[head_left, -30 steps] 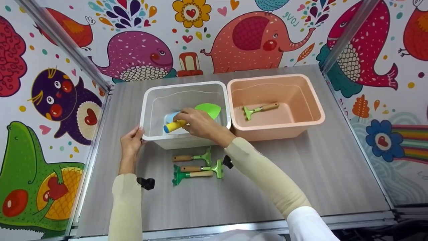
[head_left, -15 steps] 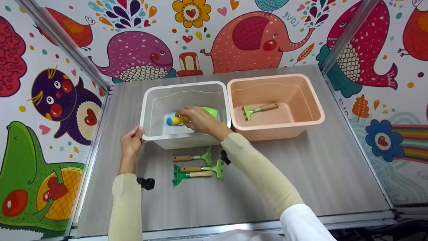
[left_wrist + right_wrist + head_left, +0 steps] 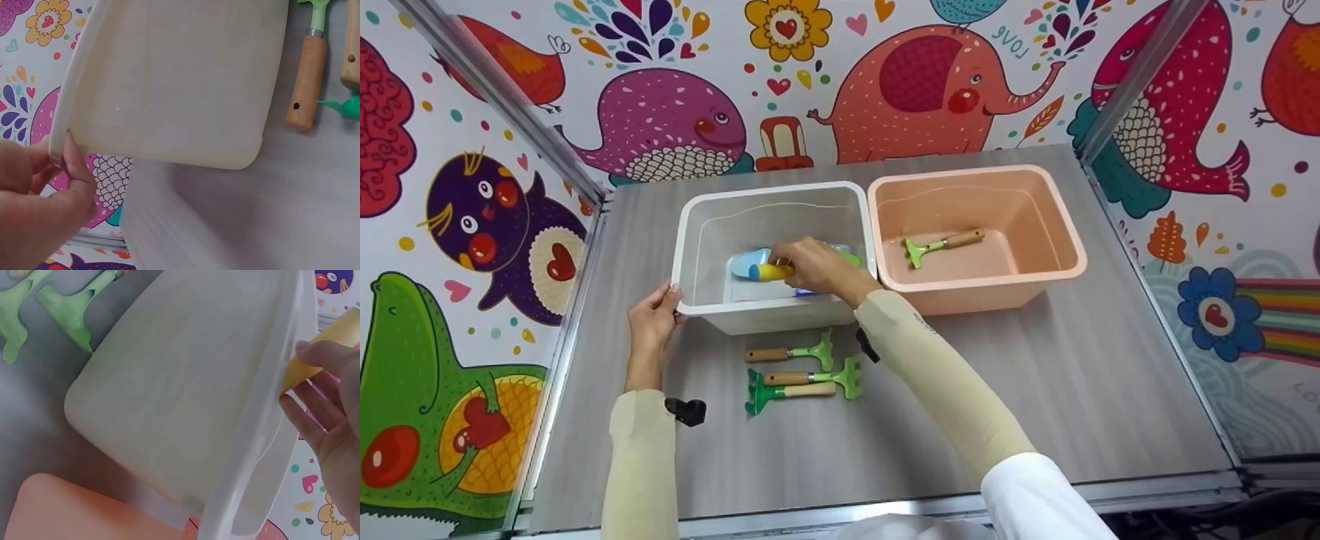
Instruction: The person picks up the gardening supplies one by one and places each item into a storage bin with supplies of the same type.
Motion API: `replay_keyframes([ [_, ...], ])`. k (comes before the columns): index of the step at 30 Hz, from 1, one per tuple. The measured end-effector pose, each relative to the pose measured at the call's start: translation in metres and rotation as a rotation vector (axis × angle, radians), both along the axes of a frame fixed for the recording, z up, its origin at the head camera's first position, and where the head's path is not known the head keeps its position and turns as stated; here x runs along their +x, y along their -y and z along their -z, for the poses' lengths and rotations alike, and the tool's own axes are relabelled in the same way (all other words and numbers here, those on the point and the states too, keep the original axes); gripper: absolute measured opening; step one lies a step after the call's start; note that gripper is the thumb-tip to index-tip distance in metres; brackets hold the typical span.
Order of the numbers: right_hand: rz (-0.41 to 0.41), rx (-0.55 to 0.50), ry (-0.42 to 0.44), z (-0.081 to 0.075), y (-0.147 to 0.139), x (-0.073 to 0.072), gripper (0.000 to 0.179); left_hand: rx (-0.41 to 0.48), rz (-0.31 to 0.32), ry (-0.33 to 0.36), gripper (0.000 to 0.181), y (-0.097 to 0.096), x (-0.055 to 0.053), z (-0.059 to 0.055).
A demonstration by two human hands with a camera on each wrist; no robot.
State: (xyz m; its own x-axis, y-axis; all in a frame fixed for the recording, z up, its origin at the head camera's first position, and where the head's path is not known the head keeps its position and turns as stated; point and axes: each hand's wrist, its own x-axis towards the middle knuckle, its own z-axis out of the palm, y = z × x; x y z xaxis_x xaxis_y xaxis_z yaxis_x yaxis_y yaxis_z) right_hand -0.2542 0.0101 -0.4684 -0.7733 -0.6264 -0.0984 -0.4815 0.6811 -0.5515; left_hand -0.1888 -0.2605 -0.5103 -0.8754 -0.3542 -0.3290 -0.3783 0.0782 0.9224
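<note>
My left hand [image 3: 652,319] pinches the front left corner of the white bin's rim [image 3: 735,308], thumb and fingers on either side. Inside that bin, my right hand [image 3: 819,266] grips the yellow handle [image 3: 771,272] of a toy shovel; its end is blue. The handle [image 3: 318,354] lies between thumb and fingers in the right wrist view. Part of a green blade [image 3: 851,257] shows beyond the hand, mostly hidden by it. A light blue scoop-like piece [image 3: 746,262] lies on the bin floor, and a bit of something blue-purple [image 3: 804,292] shows under the hand.
A peach bin [image 3: 975,289] stands against the white one on the right, holding a small green rake [image 3: 941,246] with a wooden handle. In front of the white bin lie three hand tools with wooden handles, among them a dark green rake [image 3: 761,391]. Printed panels wall the table.
My right hand has lowered the shovel deeper into the white bin and shifted slightly right. More of the light blue piece shows, less of the green blade. My left hand keeps its place.
</note>
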Motion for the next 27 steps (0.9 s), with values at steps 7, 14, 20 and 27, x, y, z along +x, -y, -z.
replay_keyframes([
  [7, -0.046, 0.155, -0.046, 0.0052, 0.005, 0.0015, 0.033, -0.012, -0.001, -0.02, 0.046, -0.0009, 0.0008, 0.0014],
  [14, -0.074, 0.221, -0.055, 0.0084, 0.0013, -0.001, 0.024, -0.006, -0.008, -0.003, 0.045, -0.0009, 0.0019, -0.0015],
  [20, -0.109, 0.161, -0.09, 0.0076, -0.0002, -0.0024, 0.016, 0.004, -0.009, -0.011, 0.045, -0.0009, 0.0007, -0.0016],
  [27, -0.095, 0.167, -0.11, 0.0026, -0.0011, -0.0038, 0.02, 0.014, -0.006, -0.011, 0.046, -0.0007, 0.0003, -0.0004],
])
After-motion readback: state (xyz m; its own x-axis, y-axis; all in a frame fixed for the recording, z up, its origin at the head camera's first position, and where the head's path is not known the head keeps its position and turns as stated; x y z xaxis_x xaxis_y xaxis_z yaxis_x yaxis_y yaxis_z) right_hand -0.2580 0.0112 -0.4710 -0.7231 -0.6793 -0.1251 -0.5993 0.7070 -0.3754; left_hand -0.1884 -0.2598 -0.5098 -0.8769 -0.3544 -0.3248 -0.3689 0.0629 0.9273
